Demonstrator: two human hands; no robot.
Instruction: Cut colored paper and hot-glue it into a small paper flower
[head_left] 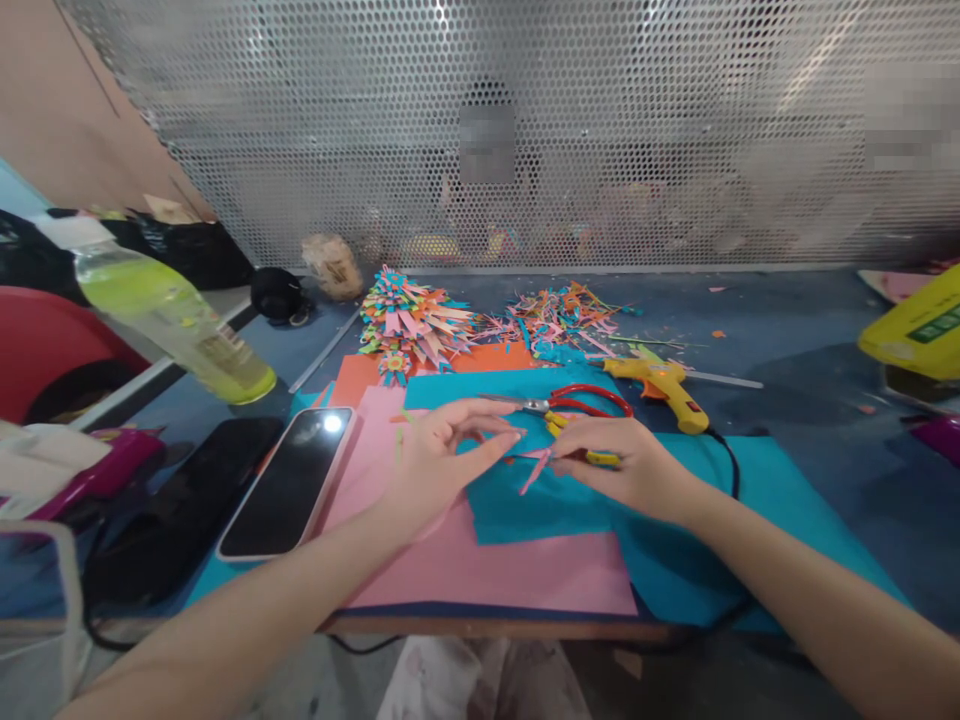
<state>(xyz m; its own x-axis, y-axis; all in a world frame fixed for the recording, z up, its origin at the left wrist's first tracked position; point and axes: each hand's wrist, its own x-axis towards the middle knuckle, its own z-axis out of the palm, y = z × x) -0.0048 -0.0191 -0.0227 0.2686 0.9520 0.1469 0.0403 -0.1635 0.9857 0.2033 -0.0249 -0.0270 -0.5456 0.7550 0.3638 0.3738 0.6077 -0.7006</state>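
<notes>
My left hand (442, 455) hovers over the pink paper sheet (480, 565), fingers apart and curled, index finger stretched toward a small pink paper strip (534, 470). My right hand (626, 465) is closed in a pinch on that strip, with a small yellow object (602, 459) tucked in its fingers. The strip hangs above a teal paper sheet (540, 505). Red-handled scissors (570, 402) lie just beyond both hands. A yellow glue gun (664, 385) rests behind the right hand.
A pink-cased phone (289, 480) and a black phone (187, 505) lie left. A bottle of green drink (169, 310) leans at far left. Folded paper flowers (409, 325) and scraps (559, 315) sit before a perforated metal screen (525, 130). A yellow object (919, 325) is far right.
</notes>
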